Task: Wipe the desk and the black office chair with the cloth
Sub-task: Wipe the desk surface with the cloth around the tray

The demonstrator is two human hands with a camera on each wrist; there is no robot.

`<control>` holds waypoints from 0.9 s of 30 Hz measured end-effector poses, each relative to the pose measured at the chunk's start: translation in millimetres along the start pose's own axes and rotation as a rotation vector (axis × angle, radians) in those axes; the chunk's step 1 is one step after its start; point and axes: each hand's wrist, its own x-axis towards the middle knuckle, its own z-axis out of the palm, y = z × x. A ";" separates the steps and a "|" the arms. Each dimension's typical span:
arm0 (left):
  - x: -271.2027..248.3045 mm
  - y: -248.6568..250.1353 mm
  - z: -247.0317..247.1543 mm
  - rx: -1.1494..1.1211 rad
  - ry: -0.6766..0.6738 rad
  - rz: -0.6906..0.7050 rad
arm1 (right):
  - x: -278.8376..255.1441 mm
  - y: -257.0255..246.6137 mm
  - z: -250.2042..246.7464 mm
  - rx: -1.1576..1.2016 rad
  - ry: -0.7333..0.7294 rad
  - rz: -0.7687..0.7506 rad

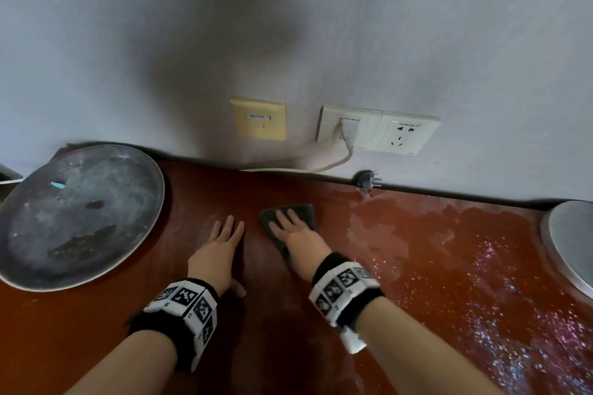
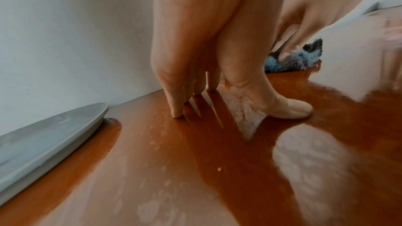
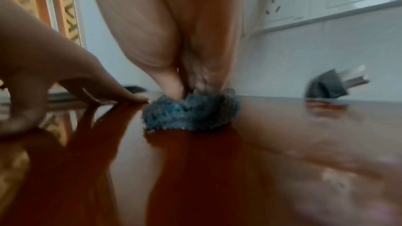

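The reddish-brown desk (image 1: 96, 330) runs along a grey wall. A dark blue-grey cloth (image 1: 305, 212) lies flat on it near the back. My right hand (image 1: 293, 228) presses down on the cloth with straight fingers. The right wrist view shows the fluffy cloth (image 3: 189, 114) under those fingers. My left hand (image 1: 221, 244) rests flat on the bare desk just left of the cloth, fingers spread. In the left wrist view its fingertips (image 2: 176, 112) touch the wood (image 2: 152, 178). The office chair is not in view.
A large round metal tray (image 1: 80, 215) lies at the left. Another round metal object (image 1: 571, 240) sits at the right edge. A loose black plug (image 1: 365, 178) rests by the wall. Wet streaks (image 1: 401, 234) and glittering specks cover the desk's right part. Wall sockets (image 1: 385, 131) sit above.
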 end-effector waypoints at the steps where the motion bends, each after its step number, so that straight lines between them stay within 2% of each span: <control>1: 0.8 -0.4 -0.3 0.001 -0.005 0.002 | 7.1 -3.8 3.2 0.035 -0.007 -0.001; 4: 1.3 -2.8 -1.0 0.002 -0.001 0.018 | 18.5 13.8 -4.7 0.103 -0.007 0.087; 8: 0.0 -3.9 1.4 -0.013 0.013 0.024 | 9.3 75.3 -27.3 0.112 0.147 0.395; 10: 0.4 -2.6 1.2 -0.015 0.029 0.021 | 7.4 87.3 -30.4 0.096 0.157 0.447; 12: 0.3 -0.6 1.1 -0.012 0.031 0.016 | 11.2 71.5 -26.4 0.073 0.157 0.415; 16: 1.1 0.6 -0.7 -0.006 0.031 0.009 | 28.3 39.3 -14.8 0.047 0.010 0.156; 17: 1.3 0.0 -1.2 -0.006 0.030 0.013 | 32.1 43.1 -18.1 0.064 -0.021 0.155; 19: 0.6 -0.7 -1.4 -0.010 0.026 0.017 | 37.3 60.0 -28.3 0.088 -0.016 0.246; 21: -0.2 0.3 -1.2 -0.020 0.027 0.005 | 37.0 70.1 -35.3 0.085 0.102 0.398; 22: -0.1 1.2 -1.5 -0.024 0.033 -0.002 | 37.7 67.4 -35.6 0.063 0.152 0.422; 23: -0.1 2.2 -1.9 -0.024 0.034 -0.005 | 38.3 58.1 -34.0 0.041 0.165 0.394; 27: 0.5 3.0 -4.0 -0.016 0.020 -0.007 | 38.9 16.8 -14.5 -0.045 0.032 0.061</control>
